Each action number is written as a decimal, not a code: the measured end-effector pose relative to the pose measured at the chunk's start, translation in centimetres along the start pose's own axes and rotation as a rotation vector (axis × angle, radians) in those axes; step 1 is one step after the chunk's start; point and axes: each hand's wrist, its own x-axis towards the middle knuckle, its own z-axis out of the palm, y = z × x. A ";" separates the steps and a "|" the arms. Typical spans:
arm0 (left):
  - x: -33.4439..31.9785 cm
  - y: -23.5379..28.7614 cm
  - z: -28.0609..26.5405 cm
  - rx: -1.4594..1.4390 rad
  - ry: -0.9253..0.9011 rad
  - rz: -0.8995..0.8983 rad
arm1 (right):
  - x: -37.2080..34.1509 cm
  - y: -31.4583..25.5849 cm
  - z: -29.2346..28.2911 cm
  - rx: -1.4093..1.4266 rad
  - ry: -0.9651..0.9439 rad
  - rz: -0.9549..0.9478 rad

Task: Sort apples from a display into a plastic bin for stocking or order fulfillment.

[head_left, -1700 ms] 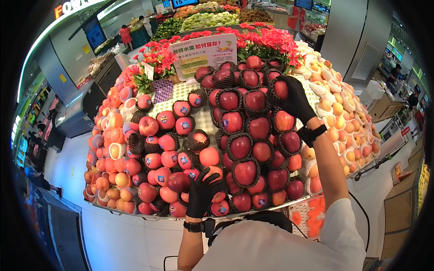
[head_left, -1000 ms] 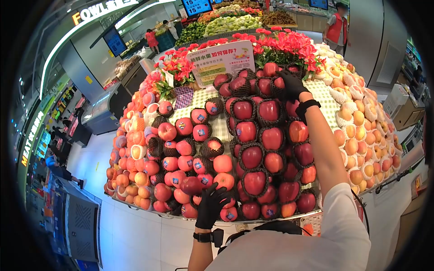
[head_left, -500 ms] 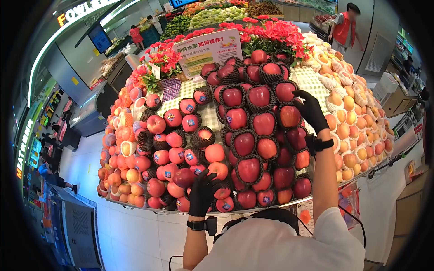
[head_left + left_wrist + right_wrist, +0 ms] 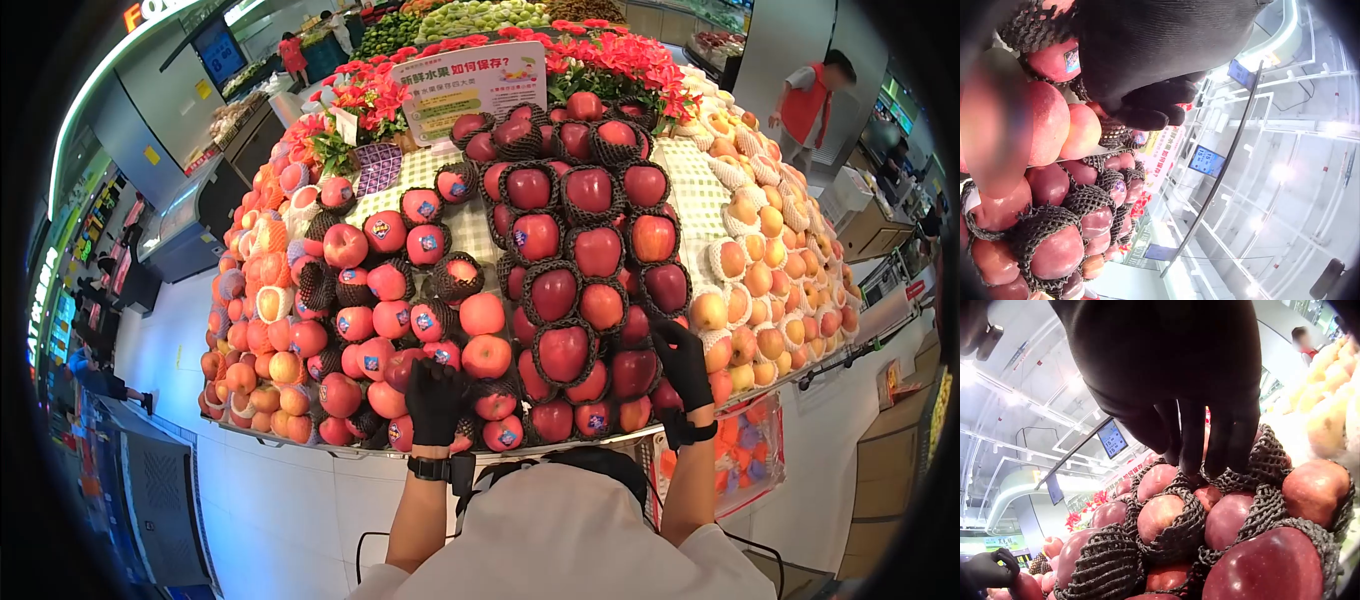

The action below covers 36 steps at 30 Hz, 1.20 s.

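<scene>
My left hand point(image 4: 435, 402), in a black glove, is low over the apples at the display's front, its fingers loosely curled beside a dark red apple point(image 4: 402, 368). In the left wrist view nothing shows between the bent fingers of the left hand point(image 4: 1154, 56). Black-gloved too, my right hand point(image 4: 684, 366) is at the right side of the net-wrapped dark red apples point(image 4: 563, 354). The right wrist view has the fingers of the right hand point(image 4: 1179, 375) pointing down over netted apples point(image 4: 1170, 525); whether they touch is unclear.
A printed sign point(image 4: 470, 95) and red flowers point(image 4: 625, 75) stand behind the apples. Pale peaches in white nets point(image 4: 775, 270) fill the right side, orange-red fruit point(image 4: 270, 240) the left. A person in a red vest point(image 4: 803, 105) stands beyond.
My right hand has come down from the upper netted apples towards the front right, after leaving an apple at the back. My left hand's fingers are more curled. The person in the vest has moved closer.
</scene>
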 end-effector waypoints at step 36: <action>-6.2 9.7 -1.4 1.101 0.164 0.239 | -5.3 -2.0 7.0 -0.086 -0.062 0.125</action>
